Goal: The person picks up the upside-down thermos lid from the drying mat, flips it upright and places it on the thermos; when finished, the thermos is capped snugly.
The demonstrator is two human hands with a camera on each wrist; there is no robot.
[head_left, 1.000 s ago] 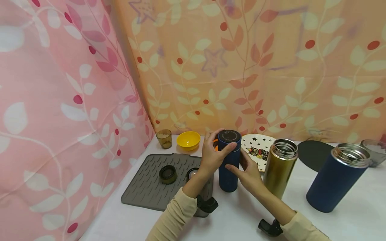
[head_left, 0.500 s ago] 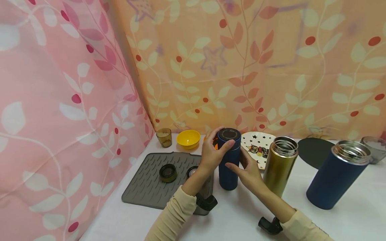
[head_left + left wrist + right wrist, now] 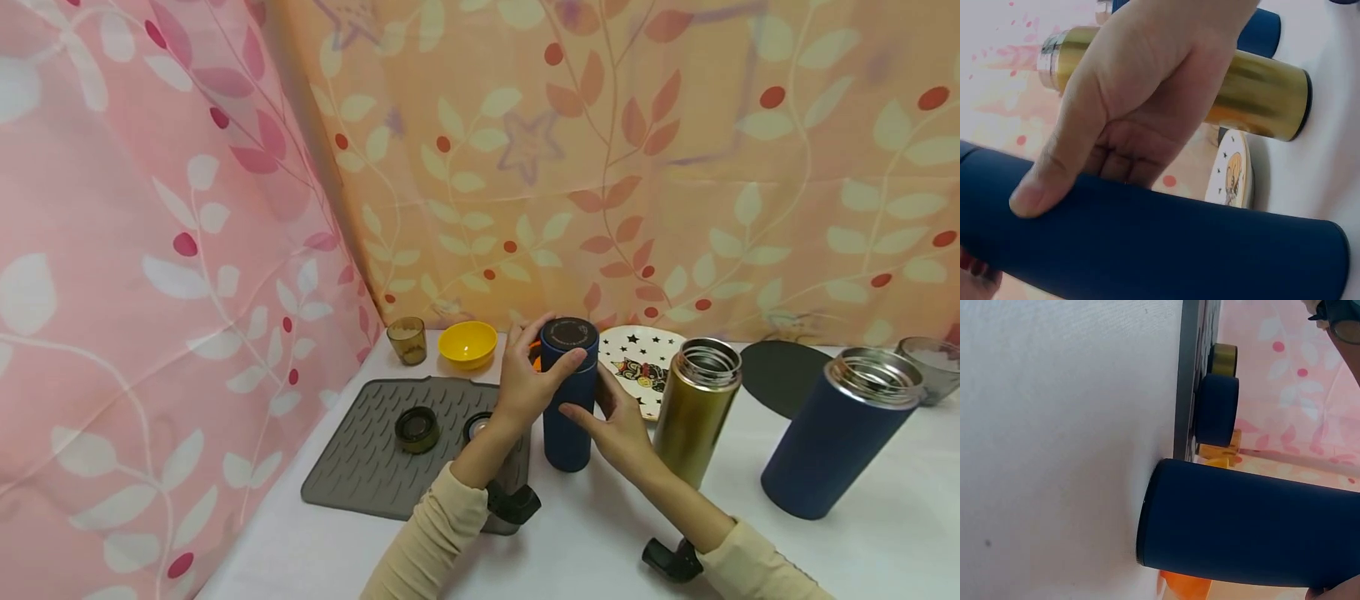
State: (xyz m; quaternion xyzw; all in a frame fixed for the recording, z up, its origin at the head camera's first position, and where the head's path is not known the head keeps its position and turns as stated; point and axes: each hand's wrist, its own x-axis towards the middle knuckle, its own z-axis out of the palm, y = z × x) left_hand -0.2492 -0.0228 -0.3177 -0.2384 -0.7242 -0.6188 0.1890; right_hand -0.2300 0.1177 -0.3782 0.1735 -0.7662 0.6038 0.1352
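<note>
A slim navy thermos (image 3: 568,437) with a round dark-topped lid (image 3: 570,334) stands upright on the white table. My left hand (image 3: 527,379) grips it at the lid, thumb across the front and fingers round the far side. Lower down, my right hand (image 3: 621,429) holds the body, its thumb pressed on the navy surface in the left wrist view. Close to the right hand stands a gold thermos (image 3: 693,425), its steel mouth uncovered. Further right is a wider navy thermos (image 3: 832,450), also without a lid.
On a grey ridged mat (image 3: 360,475) lie a gold-sided lid (image 3: 417,431) and a navy lid (image 3: 1216,410), partly behind the left wrist. Behind are an amber glass (image 3: 407,342), yellow bowl (image 3: 468,346), orange item (image 3: 1188,586), patterned plate (image 3: 637,367), black disc (image 3: 787,379) and clear glass (image 3: 930,371).
The head view has tilted slightly, so everything sits a little higher in it. Both hands keep their hold on the slim navy thermos; the lid's printed ring appears turned.
</note>
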